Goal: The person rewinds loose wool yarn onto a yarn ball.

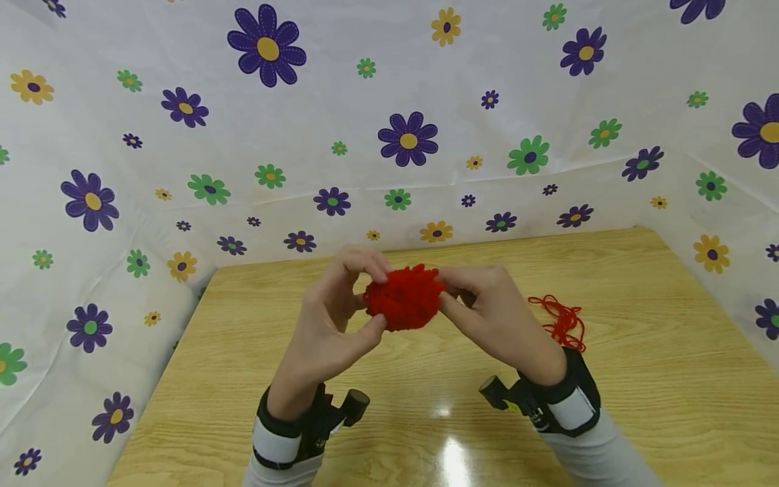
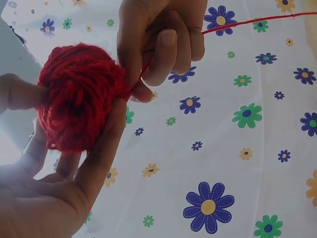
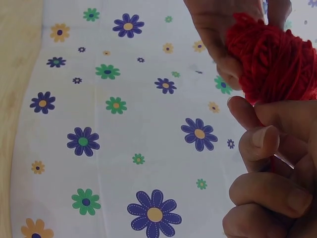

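Between the two hands, above the wooden table, is a ball of red yarn [image 1: 404,299]. My left hand [image 1: 331,321] grips it from the left, thumb on the near side and fingers curled round the far side. At its right end, my right hand [image 1: 489,308] pinches the yarn strand, the other fingers curled in. In the left wrist view the ball [image 2: 81,99] shows its wound strands, and a taut red strand [image 2: 247,24] runs out from the right hand [image 2: 161,47]. The right wrist view has the right hand [image 3: 272,168] close beside the ball [image 3: 272,62].
A loose tangle of red yarn [image 1: 562,323] lies on the wooden table [image 1: 274,297], to the right of the right hand. A white cloth with printed flowers [image 1: 341,122] hangs behind the table and along its sides. Each wrist wears a black strap with a small camera.
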The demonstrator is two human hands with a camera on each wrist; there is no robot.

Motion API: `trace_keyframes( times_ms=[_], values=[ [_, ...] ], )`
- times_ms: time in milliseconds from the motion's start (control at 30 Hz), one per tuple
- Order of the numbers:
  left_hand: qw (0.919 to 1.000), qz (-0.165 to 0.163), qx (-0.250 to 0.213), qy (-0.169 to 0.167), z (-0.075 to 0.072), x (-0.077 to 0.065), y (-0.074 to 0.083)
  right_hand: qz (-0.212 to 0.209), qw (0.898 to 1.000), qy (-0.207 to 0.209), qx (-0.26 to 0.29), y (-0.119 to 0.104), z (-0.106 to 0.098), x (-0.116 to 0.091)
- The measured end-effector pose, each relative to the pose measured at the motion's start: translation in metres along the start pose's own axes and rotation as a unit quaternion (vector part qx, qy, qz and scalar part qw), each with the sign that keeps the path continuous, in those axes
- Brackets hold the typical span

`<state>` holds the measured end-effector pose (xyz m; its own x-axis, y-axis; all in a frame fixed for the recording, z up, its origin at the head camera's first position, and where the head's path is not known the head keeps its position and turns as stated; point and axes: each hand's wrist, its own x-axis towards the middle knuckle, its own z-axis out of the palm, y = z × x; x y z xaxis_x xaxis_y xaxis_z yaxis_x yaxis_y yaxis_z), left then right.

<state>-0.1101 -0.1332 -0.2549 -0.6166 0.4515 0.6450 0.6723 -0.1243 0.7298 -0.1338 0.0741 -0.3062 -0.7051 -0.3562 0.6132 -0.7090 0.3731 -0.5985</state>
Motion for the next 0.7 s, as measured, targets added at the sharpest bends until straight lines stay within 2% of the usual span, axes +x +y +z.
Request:
trace_keyframes(
  times_ms=[200,367,600,700],
  values=[
    [0.9994,-0.032,0.013,0.002,0.0014,0.001,-0.0023,-0.005,1.0,-0.012,-0.028,0.0,0.0016,0.0008],
    [0.9994,-0.034,0.006,0.011,0.0011,0.0018,-0.0026,0.003,0.999,-0.016,-0.039,0.0001,0.0011,0.0014],
    [0.9986,-0.045,-0.025,-0.01,0.0001,0.0024,-0.0035,0.012,0.999,-0.016,-0.046,-0.0005,0.0002,0.0019],
    [0.9983,-0.05,-0.03,-0.007,-0.0017,0.0007,-0.0061,0.012,0.999,-0.02,-0.049,-0.0006,0.0001,0.0021]
  ],
)
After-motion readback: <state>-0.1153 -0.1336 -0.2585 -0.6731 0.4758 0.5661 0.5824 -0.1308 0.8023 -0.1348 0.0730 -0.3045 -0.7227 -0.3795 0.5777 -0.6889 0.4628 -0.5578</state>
